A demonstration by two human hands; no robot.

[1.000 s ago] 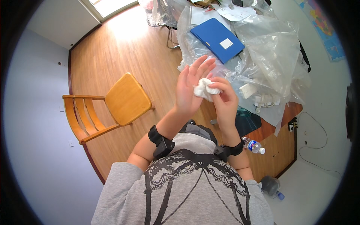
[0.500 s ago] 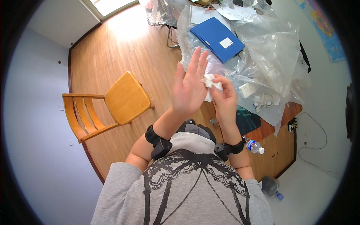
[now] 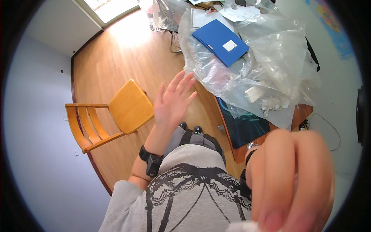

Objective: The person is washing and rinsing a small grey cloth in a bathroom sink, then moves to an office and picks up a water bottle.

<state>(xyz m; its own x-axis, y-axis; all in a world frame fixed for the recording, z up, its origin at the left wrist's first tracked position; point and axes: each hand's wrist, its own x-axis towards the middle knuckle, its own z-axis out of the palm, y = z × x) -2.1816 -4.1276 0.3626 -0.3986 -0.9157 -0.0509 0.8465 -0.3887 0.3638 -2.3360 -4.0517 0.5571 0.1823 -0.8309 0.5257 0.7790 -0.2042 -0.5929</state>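
Note:
My left hand (image 3: 173, 103) is raised palm up in front of my body, its fingers spread and nothing in it. Large and slightly blurred, my right hand (image 3: 295, 178) is lifted close to the camera at the lower right, with its fingers bent and pressed together. A crumpled white tissue (image 3: 242, 227) shows only in part beneath its fingertips at the lower edge; the rest is hidden by the fingers. Black bands with small devices sit on both wrists.
A wooden chair (image 3: 131, 106) stands on the wood floor to the left. At the right, a desk (image 3: 239, 152) bears a dark mat (image 3: 243, 125), clear plastic sheeting (image 3: 270, 50), a blue folder (image 3: 222, 42), papers and a white cable (image 3: 270, 105).
My right hand has left my left hand and come up toward the camera at the lower right with the tissue. My left hand has moved left and down, its fingers spreading wider.

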